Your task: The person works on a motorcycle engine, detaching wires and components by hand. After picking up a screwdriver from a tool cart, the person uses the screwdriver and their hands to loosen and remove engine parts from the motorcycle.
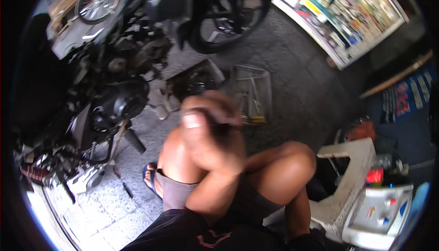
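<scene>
My left hand (211, 136) is raised over my bent knees, blurred by motion. Its fingers are curled into a closed grip, with the thumb lying along the left side. A dark spot shows between thumb and fingers; whether it is a thing or only shadow I cannot make out. My right hand does not show. Just beyond the closed hand are a dark tray (217, 70) of metal parts and a grey tray (268, 91) with long metal tools.
A partly stripped motorcycle (121, 107) stands at the left. Beyond the trays is another motorcycle's wheel (231, 27). A glass display case (338, 15) fills the far right. Near right are a worn whitish frame (352, 159) and a white shallow container (375, 216).
</scene>
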Action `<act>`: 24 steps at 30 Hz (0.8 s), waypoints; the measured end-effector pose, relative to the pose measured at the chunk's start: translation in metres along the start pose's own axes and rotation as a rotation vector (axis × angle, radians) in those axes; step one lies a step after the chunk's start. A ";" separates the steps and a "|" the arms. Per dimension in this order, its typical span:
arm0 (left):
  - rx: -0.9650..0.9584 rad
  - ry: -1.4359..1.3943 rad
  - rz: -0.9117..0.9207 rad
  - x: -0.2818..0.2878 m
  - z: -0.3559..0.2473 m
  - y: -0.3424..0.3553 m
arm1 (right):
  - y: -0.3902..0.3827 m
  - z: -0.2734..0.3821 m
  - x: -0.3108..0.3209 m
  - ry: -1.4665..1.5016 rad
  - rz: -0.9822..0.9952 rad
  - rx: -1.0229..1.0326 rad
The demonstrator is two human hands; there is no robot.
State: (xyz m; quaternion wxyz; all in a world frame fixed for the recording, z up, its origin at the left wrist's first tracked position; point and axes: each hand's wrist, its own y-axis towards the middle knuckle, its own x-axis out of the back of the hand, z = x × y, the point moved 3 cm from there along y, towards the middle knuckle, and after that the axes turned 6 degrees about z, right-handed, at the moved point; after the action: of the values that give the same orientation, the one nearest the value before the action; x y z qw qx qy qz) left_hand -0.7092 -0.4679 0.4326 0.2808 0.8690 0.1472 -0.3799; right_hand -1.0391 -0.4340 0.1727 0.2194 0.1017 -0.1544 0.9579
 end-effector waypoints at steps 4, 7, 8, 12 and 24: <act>-0.027 0.190 0.147 -0.012 0.028 -0.013 | 0.009 -0.001 0.011 0.092 0.007 -0.017; 0.005 0.201 0.209 -0.004 0.034 -0.012 | 0.023 0.028 -0.002 0.073 0.046 0.050; -0.004 0.215 0.200 0.000 0.031 -0.009 | 0.027 0.041 -0.011 0.064 0.068 0.090; -0.025 0.267 0.113 0.017 0.021 -0.001 | 0.034 0.094 -0.054 0.030 0.189 0.268; 0.007 0.247 0.144 0.011 0.042 -0.003 | 0.017 0.149 -0.087 0.048 0.356 0.416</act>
State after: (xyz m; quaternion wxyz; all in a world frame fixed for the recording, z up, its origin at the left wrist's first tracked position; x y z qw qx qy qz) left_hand -0.7281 -0.4902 0.3998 0.2838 0.9185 0.1166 -0.2493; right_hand -0.9513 -0.5332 0.2849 0.0258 0.0930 0.0354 0.9947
